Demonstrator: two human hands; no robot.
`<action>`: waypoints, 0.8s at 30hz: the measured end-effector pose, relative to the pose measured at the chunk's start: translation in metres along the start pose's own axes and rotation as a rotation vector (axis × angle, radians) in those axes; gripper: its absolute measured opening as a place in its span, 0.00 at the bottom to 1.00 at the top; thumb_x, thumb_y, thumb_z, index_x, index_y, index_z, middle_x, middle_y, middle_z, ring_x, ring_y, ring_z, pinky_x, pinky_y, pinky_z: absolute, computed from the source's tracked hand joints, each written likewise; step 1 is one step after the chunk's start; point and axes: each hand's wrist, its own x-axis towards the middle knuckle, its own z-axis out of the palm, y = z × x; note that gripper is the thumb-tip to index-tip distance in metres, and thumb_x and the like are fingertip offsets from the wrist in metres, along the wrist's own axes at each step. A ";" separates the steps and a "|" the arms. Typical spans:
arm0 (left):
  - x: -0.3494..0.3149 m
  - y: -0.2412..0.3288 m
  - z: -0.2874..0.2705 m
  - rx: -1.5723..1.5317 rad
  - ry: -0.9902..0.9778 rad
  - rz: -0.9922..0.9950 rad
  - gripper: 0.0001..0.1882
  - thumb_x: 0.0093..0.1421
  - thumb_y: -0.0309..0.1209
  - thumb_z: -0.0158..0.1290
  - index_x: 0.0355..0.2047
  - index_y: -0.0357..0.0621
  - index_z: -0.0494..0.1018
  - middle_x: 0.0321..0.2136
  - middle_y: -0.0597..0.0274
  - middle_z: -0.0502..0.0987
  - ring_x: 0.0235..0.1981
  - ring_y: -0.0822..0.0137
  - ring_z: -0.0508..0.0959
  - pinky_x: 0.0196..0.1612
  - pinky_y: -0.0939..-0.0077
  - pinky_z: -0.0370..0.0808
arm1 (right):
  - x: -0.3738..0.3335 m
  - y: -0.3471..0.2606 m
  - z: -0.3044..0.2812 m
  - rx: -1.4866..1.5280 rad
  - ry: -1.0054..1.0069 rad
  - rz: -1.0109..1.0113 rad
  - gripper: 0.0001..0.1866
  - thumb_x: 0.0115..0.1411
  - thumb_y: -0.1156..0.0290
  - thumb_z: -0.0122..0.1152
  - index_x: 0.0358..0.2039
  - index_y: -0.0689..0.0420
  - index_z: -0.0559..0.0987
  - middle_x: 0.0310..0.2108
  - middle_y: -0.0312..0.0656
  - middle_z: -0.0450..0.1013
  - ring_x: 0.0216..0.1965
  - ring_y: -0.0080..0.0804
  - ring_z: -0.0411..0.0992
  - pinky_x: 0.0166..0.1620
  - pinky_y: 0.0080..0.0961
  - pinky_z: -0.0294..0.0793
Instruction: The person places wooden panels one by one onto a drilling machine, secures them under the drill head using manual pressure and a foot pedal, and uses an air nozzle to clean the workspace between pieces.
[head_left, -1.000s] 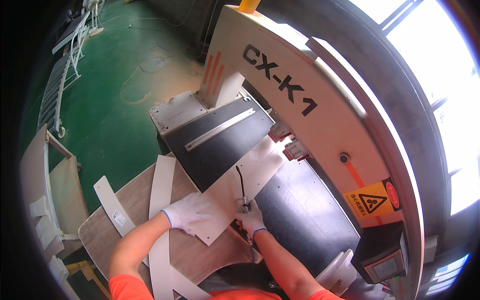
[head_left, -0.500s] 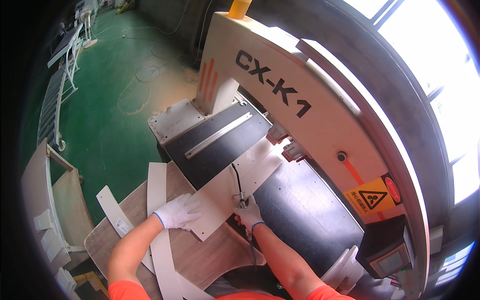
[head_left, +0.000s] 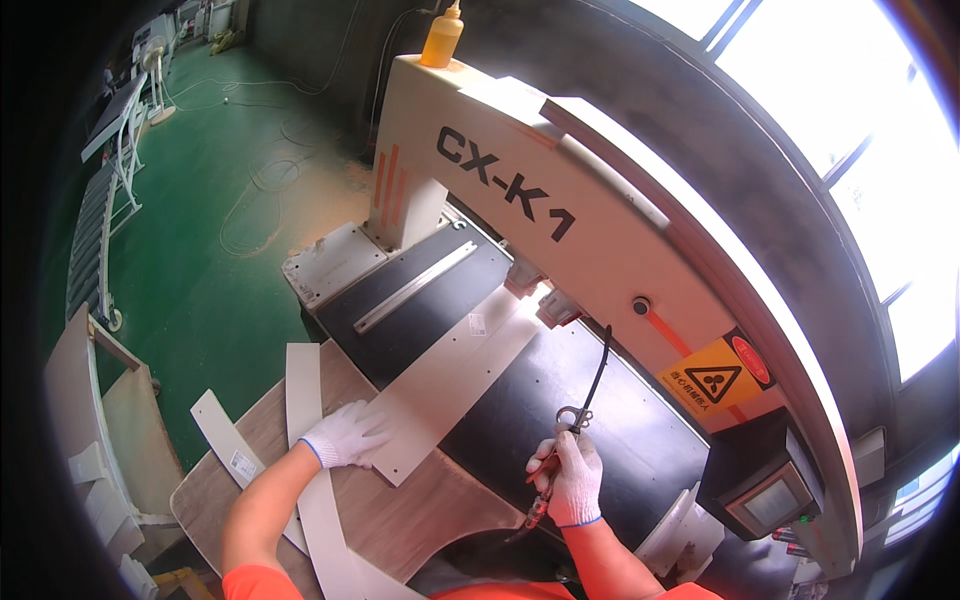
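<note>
A long white panel (head_left: 445, 390) with a small label lies across the black machine bed, its near end overhanging the bed's edge. My left hand (head_left: 345, 435), in a white knit glove, has its fingers stretched out at the panel's left edge near that end. Whether the fingertips press on it I cannot tell. My gloved right hand (head_left: 572, 485) is closed around an air blow gun (head_left: 575, 418) to the right of the panel. The gun's thin black nozzle points up toward the machine, over the bed, and a hose trails below the hand.
The white machine arm (head_left: 520, 190) spans the bed, with a yellow bottle (head_left: 442, 38) on top and a screen box (head_left: 770, 500) at right. Curved white strips (head_left: 303, 390) lie on a wooden board (head_left: 215, 480) at left. More white pieces (head_left: 670, 535) stand at the bed's near right.
My right hand has moved right with the blow gun, taking its nozzle off the panel. My left hand has shifted slightly left. The view has shifted a little.
</note>
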 end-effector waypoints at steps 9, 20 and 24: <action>-0.004 -0.003 0.011 0.025 0.009 0.020 0.41 0.51 0.58 0.73 0.64 0.63 0.77 0.69 0.53 0.71 0.64 0.31 0.73 0.65 0.38 0.75 | 0.010 -0.052 0.011 0.116 0.048 -0.004 0.14 0.79 0.61 0.59 0.53 0.59 0.74 0.32 0.42 0.75 0.25 0.33 0.77 0.19 0.22 0.66; -0.005 0.001 0.017 0.030 0.005 -0.008 0.40 0.52 0.56 0.73 0.65 0.62 0.77 0.68 0.52 0.72 0.64 0.33 0.72 0.66 0.39 0.75 | -0.020 -0.042 -0.037 -0.030 -0.043 0.077 0.15 0.78 0.59 0.61 0.50 0.58 0.74 0.33 0.42 0.78 0.24 0.31 0.78 0.21 0.23 0.68; -0.013 0.011 0.005 0.010 0.002 -0.185 0.45 0.52 0.58 0.73 0.67 0.53 0.74 0.70 0.47 0.69 0.68 0.33 0.69 0.73 0.41 0.67 | -0.041 -0.031 -0.074 -0.205 -0.116 0.144 0.17 0.77 0.60 0.59 0.53 0.62 0.75 0.31 0.40 0.78 0.24 0.28 0.78 0.22 0.21 0.69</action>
